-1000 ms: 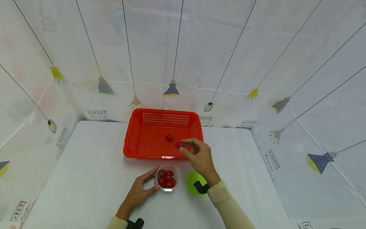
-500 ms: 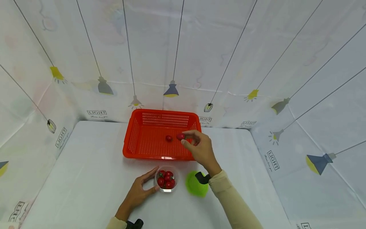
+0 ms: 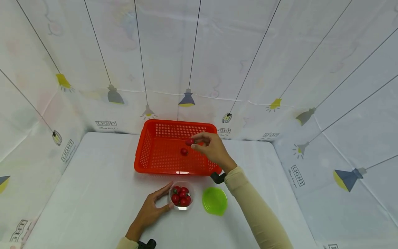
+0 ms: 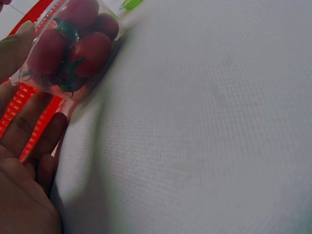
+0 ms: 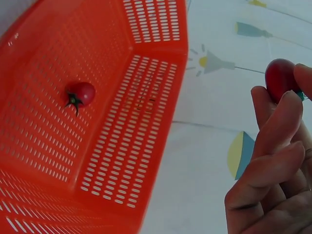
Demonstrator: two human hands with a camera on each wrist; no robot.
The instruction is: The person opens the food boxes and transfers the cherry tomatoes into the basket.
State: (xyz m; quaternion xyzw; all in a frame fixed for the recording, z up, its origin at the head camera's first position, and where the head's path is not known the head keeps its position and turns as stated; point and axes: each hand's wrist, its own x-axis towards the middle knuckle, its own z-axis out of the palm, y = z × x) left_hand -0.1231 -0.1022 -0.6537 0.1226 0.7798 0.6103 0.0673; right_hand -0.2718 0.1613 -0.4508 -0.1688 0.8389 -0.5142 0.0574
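My right hand (image 3: pixel 212 148) pinches a cherry tomato (image 3: pixel 189 142) between thumb and fingertips, above the red plastic basket (image 3: pixel 146 169). In the right wrist view the held tomato (image 5: pixel 280 78) shows dark red, with a bit of green at its stem end. Another cherry tomato (image 3: pixel 184 151) lies on the basket floor, its green stem visible from the right wrist. My left hand (image 3: pixel 151 208) holds a clear plastic cup (image 3: pixel 192 195) by its side, thumb and fingers on either side. Several cherry tomatoes (image 4: pixel 90 53) fill the cup, which stands on the table in front of the basket.
A bright green lid-like dish (image 3: pixel 215 201) lies to the right of the cup on the white table (image 3: pixel 93 193). White sheets printed with lamps (image 3: pixel 186 52) hang behind and at both sides.
My right hand has moved forward and slightly left over the basket with the tomato in its fingers, uncovering the green dish. The left hand and cup have stayed in place.
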